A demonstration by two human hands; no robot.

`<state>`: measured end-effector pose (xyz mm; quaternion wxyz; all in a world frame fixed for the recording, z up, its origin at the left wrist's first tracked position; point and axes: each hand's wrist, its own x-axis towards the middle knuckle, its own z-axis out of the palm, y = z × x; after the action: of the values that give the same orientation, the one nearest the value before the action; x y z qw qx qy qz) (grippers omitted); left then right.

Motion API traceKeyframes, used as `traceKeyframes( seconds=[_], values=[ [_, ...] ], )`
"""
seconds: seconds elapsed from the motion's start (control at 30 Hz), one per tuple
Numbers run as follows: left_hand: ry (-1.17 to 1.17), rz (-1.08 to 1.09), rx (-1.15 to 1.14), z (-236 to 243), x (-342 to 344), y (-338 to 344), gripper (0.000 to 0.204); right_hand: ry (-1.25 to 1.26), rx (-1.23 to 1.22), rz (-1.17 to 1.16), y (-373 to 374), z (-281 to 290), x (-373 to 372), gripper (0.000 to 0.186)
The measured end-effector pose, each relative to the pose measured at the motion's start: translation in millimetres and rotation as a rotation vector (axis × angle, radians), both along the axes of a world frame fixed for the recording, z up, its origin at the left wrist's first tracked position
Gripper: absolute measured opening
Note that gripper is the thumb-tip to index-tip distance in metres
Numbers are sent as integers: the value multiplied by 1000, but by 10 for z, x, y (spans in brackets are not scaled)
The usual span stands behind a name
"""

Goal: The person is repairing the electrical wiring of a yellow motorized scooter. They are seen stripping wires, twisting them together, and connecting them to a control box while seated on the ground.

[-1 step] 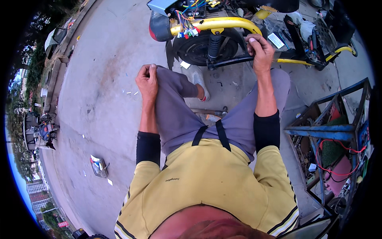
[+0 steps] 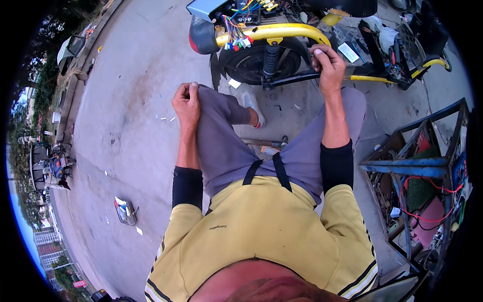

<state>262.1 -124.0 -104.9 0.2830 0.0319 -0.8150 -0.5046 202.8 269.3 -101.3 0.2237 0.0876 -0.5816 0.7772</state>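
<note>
My left hand [image 2: 186,106] rests against the outside of my left knee, fingers curled under and thumb pressed on them. Whatever those fingers may hold is hidden. Above my right knee, my right hand [image 2: 329,64] is raised with thumb and fingers pinched together; anything between them is too small to make out. That hand appears just beside the yellow frame tube [image 2: 282,31] of a scooter. Below the tube are a black rear wheel [image 2: 241,63] and a shock absorber [image 2: 271,59]. Wires with coloured connectors [image 2: 239,43] hang over the tube's left end, under a silver box [image 2: 205,7].
A blue metal rack [image 2: 407,166] holding scraps and a red cable [image 2: 427,220] stands at the right. On the ground lie a hammer-like tool [image 2: 264,142] between my legs and a small tray [image 2: 125,210] at the left. Tools lie on the scooter's footboard [image 2: 395,55].
</note>
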Motion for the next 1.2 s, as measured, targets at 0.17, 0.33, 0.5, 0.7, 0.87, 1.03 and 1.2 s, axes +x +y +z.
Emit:
traceKeyframes(
  seconds=[0.17, 0.33, 0.5, 0.7, 0.87, 1.03, 1.2],
  values=[
    [-10, 48, 39, 85, 75, -136, 25, 2, 14, 19, -96, 38, 4, 14],
    [89, -201, 339, 391, 265, -154, 31, 13, 80, 56, -156, 69, 65, 15],
    [424, -1002, 588, 1737, 968, 280, 32, 57, 246, 29, -246, 43, 68, 13],
    [324, -2201, 484, 2674, 1257, 675, 20, 49, 326, -27, -285, 70, -54, 9],
    [340, -2075, 465, 2497, 766, 522, 19, 120, 378, 67, -646, 474, -302, 12],
    [14, -820, 170, 1742, -77, 690, 15, 247, 567, 30, -751, 784, -612, 26],
    [66, -365, -328, 1218, -764, 1063, 19, 318, 523, -20, -937, 614, -754, 36]
  ],
)
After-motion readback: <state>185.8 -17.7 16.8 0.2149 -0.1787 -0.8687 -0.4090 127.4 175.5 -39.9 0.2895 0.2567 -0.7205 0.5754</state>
